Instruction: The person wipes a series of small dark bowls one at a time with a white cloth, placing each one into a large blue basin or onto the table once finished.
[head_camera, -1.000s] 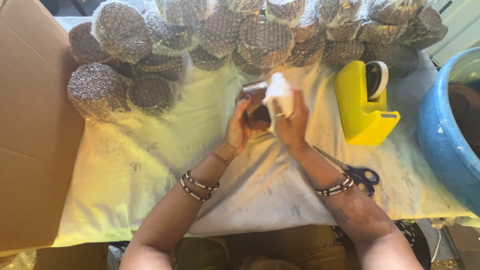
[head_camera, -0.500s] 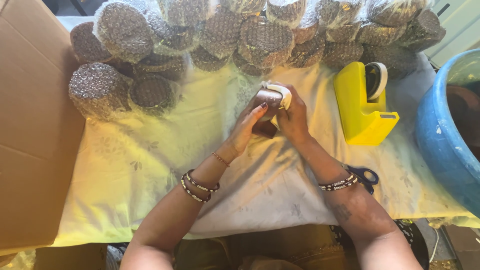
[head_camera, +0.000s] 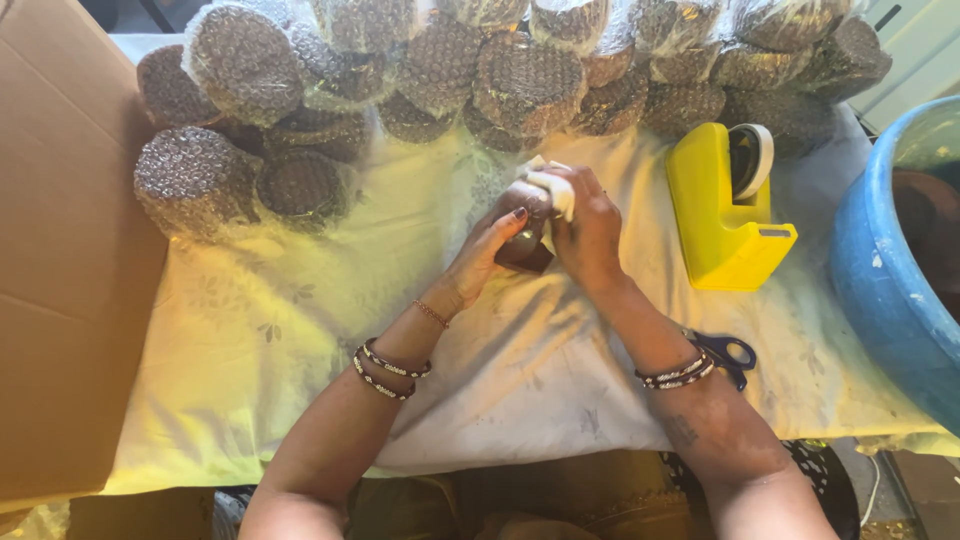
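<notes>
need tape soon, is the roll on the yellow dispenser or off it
On it. The tape roll sits upright in the yellow dispenser, beside the right hand.

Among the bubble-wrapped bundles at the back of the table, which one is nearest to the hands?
The large round bundle in the middle of the row, directly behind the left hand and right hand. The other bundles lie farther off to the sides or behind it.
</notes>
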